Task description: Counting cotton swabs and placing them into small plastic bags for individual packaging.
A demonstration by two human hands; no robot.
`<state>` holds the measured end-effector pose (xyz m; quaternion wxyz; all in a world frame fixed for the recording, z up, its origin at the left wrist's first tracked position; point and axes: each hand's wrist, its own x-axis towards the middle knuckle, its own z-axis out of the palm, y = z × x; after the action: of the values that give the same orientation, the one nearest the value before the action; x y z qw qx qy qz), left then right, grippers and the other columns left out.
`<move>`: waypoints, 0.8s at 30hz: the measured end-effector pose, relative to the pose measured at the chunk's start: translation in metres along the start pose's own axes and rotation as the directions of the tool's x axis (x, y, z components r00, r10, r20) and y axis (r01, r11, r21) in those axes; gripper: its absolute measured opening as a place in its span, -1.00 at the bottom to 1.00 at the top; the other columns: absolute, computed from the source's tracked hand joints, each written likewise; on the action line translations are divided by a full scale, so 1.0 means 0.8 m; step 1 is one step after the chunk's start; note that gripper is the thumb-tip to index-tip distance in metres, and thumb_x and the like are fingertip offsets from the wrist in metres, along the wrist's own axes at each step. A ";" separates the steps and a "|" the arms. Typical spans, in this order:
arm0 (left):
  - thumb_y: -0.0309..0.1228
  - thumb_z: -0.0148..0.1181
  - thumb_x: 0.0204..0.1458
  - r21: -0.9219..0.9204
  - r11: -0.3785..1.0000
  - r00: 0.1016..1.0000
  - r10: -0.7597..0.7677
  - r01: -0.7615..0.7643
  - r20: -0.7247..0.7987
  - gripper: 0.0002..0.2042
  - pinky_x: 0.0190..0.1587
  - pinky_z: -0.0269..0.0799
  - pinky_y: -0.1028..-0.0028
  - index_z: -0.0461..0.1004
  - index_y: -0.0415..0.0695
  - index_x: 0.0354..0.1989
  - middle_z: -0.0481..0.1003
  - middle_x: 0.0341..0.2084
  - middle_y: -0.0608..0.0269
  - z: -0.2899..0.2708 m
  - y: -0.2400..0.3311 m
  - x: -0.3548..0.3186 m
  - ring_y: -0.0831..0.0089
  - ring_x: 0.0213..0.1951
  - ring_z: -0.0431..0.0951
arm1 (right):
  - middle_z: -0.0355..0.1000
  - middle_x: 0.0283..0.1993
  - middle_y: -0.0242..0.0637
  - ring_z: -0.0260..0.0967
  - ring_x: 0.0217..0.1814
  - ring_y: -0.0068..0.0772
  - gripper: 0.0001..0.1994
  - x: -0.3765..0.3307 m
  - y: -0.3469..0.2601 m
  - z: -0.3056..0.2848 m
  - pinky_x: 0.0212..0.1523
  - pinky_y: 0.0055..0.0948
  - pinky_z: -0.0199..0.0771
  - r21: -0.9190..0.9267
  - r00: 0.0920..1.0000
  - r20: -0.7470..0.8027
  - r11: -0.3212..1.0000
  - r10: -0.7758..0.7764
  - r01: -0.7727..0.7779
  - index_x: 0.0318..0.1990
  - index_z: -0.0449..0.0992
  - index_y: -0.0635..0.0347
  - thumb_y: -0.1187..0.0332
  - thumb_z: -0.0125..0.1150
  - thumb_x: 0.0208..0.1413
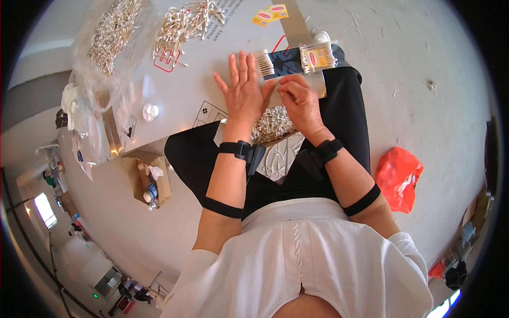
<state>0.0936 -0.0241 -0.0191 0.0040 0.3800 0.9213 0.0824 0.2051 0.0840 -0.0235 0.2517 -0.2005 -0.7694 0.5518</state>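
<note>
While the person sits at a grey table (175, 90), the left hand (243, 90) lies flat and palm-down on its surface, fingers spread and straight, clasping nothing; its fingertips reach toward the near end of a packet of cotton swabs (294, 57); the right hand (301, 100) sits just beside the left, fingers curled inward with tips pinched together at the table edge, though whether anything is caught between them cannot be told.

The packet lies across the table edge just beyond both hands; swab heads show white at one end, a dark patterned band crosses its middle, a yellow-and-red label its other end.

Below the hands, a loose heap of swabs (271, 124) rests on a pale sheet (283, 156) over the lap; two larger heaps (185, 24) lie on the far table, one under clear plastic film (90, 63); two small yellow sachets (269, 15) sit beyond the packet.

Black straps ring both wrists and forearms; an orange plastic bag (398, 177) lies on the floor to the right; an open cardboard box (151, 183) stands to the left.
</note>
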 end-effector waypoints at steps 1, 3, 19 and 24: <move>0.12 -0.06 0.18 0.000 1.000 1.000 -0.007 0.007 -0.003 -0.24 0.30 -0.38 -0.35 -0.02 -0.13 0.42 -0.07 0.44 0.15 0.000 0.001 -0.001 0.12 0.47 -0.22 | 0.47 -0.19 -0.13 0.48 -0.22 -0.06 -0.96 0.000 -0.001 0.000 -0.19 -0.33 0.50 0.000 1.000 0.007 1.000 -0.004 0.004 -0.40 0.52 0.35 0.62 0.18 -0.02; 0.14 -0.04 0.16 -0.020 1.000 1.000 -0.017 0.017 0.006 -0.21 0.32 -0.46 -0.33 -0.01 -0.16 0.41 -0.07 0.44 0.14 0.001 0.003 -0.004 0.15 0.48 -0.24 | 0.47 -0.19 -0.14 0.49 -0.22 -0.08 -0.96 0.000 -0.002 -0.001 -0.19 -0.34 0.49 -0.005 1.000 -0.003 1.000 -0.008 0.008 -0.39 0.53 0.34 0.61 0.19 -0.02; 0.14 0.07 0.08 -0.091 0.996 0.992 -0.015 0.003 -0.129 -0.15 0.33 -0.34 -0.29 -0.03 -0.15 0.42 -0.06 0.44 0.08 0.001 0.001 -0.017 0.16 0.47 -0.17 | 0.49 -0.21 -0.24 0.49 -0.28 -0.40 -0.91 0.011 -0.003 -0.008 -0.26 -0.53 0.46 -0.034 1.000 0.013 0.999 -0.007 0.008 -0.29 0.53 0.34 0.60 0.20 0.02; 0.11 0.09 0.08 -0.131 0.990 0.996 0.039 -0.049 -0.078 -0.16 0.34 -0.32 -0.24 -0.05 -0.13 0.42 -0.07 0.44 0.06 0.005 0.003 -0.014 0.16 0.46 -0.13 | 0.45 -0.34 -0.09 0.46 -0.32 0.02 -0.91 0.030 -0.007 -0.014 -0.29 -0.20 0.47 -0.241 0.998 0.055 0.971 0.005 0.008 -0.29 0.54 0.22 0.50 0.18 0.02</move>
<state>0.1032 -0.0297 -0.0231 -0.0073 0.3959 0.9046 0.1579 0.1926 0.1047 -0.0116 0.2047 -0.2137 -0.8374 0.4596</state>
